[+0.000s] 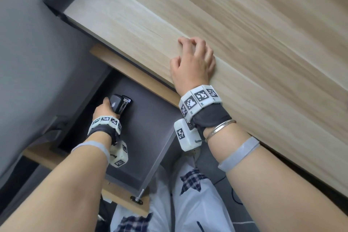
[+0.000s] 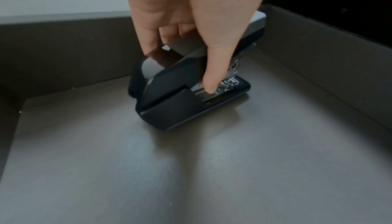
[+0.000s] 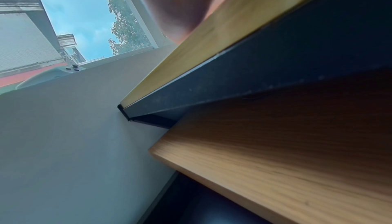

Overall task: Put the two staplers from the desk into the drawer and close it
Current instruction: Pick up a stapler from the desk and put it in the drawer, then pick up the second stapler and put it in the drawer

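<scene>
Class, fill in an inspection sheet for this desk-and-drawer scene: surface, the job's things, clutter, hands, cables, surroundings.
Surface: light wooden desk top, bare where seen.
Job's things: one black stapler tilted, one end on the floor of the open drawer; no second stapler in view.
Clutter: nothing seen in the drawer besides the stapler.
Hands: left hand grips the stapler, thumb against its metal part; right hand rests on the desk edge, holding nothing.
Cables: nothing seen.
Surroundings: grey wall; window showing roofs, a tree and blue sky.
</scene>
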`<state>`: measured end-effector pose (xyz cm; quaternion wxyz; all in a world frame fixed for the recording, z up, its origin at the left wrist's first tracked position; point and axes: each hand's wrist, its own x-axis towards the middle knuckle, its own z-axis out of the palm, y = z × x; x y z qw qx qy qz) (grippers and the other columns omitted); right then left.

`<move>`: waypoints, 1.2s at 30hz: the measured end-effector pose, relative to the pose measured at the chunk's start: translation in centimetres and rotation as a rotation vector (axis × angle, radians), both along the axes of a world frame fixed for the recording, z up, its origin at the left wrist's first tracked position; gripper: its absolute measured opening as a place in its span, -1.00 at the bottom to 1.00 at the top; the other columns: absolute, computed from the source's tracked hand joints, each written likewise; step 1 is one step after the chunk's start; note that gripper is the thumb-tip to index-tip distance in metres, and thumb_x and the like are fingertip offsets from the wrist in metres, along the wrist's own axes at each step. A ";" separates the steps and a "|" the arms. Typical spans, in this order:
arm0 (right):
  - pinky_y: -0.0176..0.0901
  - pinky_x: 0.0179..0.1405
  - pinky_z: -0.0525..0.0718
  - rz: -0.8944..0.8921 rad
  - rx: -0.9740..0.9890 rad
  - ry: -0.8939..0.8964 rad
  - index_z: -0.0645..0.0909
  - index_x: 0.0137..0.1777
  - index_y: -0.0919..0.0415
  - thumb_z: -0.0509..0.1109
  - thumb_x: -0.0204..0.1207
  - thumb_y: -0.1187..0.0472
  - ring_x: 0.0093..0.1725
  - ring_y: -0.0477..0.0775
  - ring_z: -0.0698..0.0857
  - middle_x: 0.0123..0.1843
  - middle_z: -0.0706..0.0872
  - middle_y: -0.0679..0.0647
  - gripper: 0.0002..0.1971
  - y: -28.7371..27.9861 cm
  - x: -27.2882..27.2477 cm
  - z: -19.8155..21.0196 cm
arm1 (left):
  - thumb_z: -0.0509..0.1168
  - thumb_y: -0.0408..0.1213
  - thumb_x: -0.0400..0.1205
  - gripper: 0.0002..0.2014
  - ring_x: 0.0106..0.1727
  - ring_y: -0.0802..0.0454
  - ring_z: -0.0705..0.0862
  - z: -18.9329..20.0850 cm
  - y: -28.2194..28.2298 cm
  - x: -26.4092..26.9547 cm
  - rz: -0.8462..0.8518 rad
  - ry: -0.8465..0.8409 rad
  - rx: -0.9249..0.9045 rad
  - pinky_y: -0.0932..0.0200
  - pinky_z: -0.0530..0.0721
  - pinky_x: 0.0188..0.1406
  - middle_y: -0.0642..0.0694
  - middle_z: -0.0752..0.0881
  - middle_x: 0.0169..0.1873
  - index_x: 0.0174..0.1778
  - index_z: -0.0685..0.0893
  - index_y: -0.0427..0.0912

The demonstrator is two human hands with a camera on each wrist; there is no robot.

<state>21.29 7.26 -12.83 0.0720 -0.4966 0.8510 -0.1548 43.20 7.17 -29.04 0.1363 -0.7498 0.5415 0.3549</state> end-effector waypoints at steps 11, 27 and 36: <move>0.21 0.31 0.51 -0.008 -0.134 0.015 0.69 0.20 0.06 0.38 0.30 0.24 0.33 0.27 0.60 0.29 0.68 0.12 -0.58 0.0 0.1 -0.4 | 0.49 -0.31 0.43 -0.48 0.20 -0.31 0.67 3.7 -0.8 -0.6 0.049 0.038 0.046 -0.08 0.64 0.16 -0.31 0.68 0.19 0.27 0.48 -0.26; 0.02 0.35 0.42 0.114 0.279 -0.113 0.52 0.38 0.00 0.23 0.55 0.20 0.43 0.16 0.44 0.43 0.51 0.04 -0.61 1.7 -4.4 4.5 | 0.42 -0.28 0.47 -0.88 -0.09 -0.06 0.66 22.6 -4.8 -7.2 -0.232 0.218 -0.272 0.23 0.50 -0.10 -0.12 0.75 -0.16 -0.11 0.72 -0.17; 0.04 0.38 0.40 -0.056 0.347 -0.083 0.48 0.43 0.04 0.20 0.60 0.21 0.46 0.20 0.43 0.45 0.51 0.09 -0.61 4.4 -16.3 8.3 | 0.40 -0.31 0.51 -0.81 -0.06 -0.10 0.68 25.9 -5.0 -21.2 -0.381 0.323 -0.246 0.24 0.51 -0.09 -0.14 0.78 -0.11 0.02 0.71 -0.22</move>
